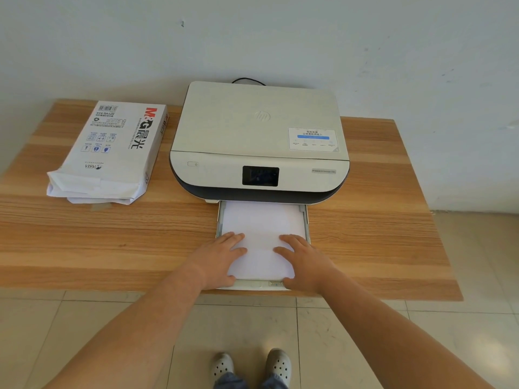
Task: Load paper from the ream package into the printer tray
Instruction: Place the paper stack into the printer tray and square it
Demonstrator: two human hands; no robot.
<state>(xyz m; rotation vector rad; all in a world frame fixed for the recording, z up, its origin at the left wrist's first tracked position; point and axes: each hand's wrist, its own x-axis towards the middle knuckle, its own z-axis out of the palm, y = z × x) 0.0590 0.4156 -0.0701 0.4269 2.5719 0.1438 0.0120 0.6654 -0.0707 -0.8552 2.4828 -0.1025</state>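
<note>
A white printer [259, 141] stands on a wooden table, its tray [308, 220] pulled out toward me. A stack of white paper [261, 220] lies in the tray. My left hand [222, 256] rests flat on the paper's near left part, fingers spread. My right hand [303, 259] lies flat on the near right part, thumb at the tray's front edge. Neither hand grips anything. The ream package [112, 150], white with red and black print, lies to the left of the printer, its near end torn open.
The wooden table [379, 220] stands against a white wall. A black cable [247, 80] runs behind the printer. Tiled floor lies below, with my feet in white clogs [250, 366] near the table's front edge.
</note>
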